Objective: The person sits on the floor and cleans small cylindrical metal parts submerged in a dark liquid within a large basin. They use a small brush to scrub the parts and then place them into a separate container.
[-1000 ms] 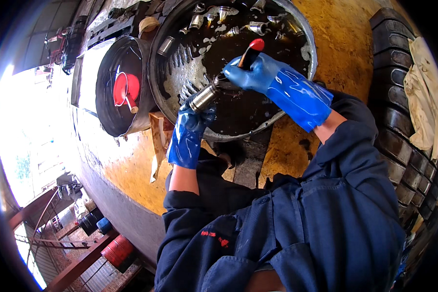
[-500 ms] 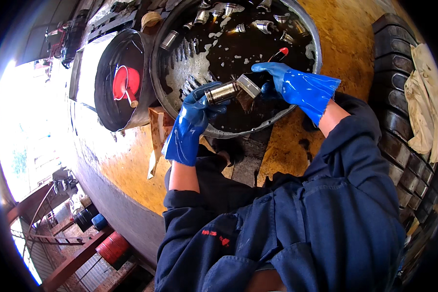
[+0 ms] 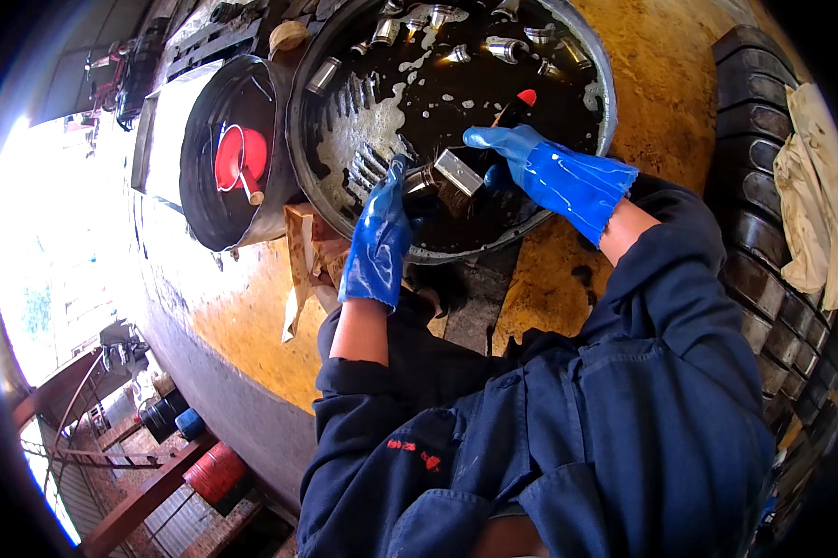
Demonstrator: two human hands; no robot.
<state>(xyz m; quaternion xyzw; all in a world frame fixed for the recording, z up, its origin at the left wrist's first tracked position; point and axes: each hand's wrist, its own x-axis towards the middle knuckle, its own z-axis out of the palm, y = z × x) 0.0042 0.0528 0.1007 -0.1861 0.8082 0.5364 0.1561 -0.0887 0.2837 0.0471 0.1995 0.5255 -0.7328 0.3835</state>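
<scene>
Okay, nearest first: dark blue overalls (image 3: 549,418) are worn, sleeves pushed up, with blue gloves on both hands. A shiny metal cylinder (image 3: 421,179) is held by the left hand (image 3: 382,228) over the near part of the tub, though some of the fingers are hidden. A brush (image 3: 459,172) with a pale block head and a red-tipped dark handle is gripped in the right hand (image 3: 529,158), thumb stretched along the top. The brush head is held right at the cylinder's end (whether the bristles are actually pressed on it can't be told from up here).

As for how far along things are, it looks like midway: one cylinder is being handled, while a bunch of other metal cylinders (image 3: 505,49) are left lying toward the tub's far side. Which of those have been brushed can't be made out.

All this is done over a big round tub (image 3: 610,121), filled with dark liquid and streaked with pale foam. Under it a yellow floor (image 3: 656,102) is seen, pretty badly stained. On the right, a row of chunky metal track blocks (image 3: 749,112) is partly covered by a beige cloth (image 3: 805,186). To the left, a red scoop (image 3: 231,167) is kept inside a dark drum (image 3: 272,221). Farther off, a red barrel (image 3: 219,476) is spotted, and the left side is washed out by glare.
</scene>
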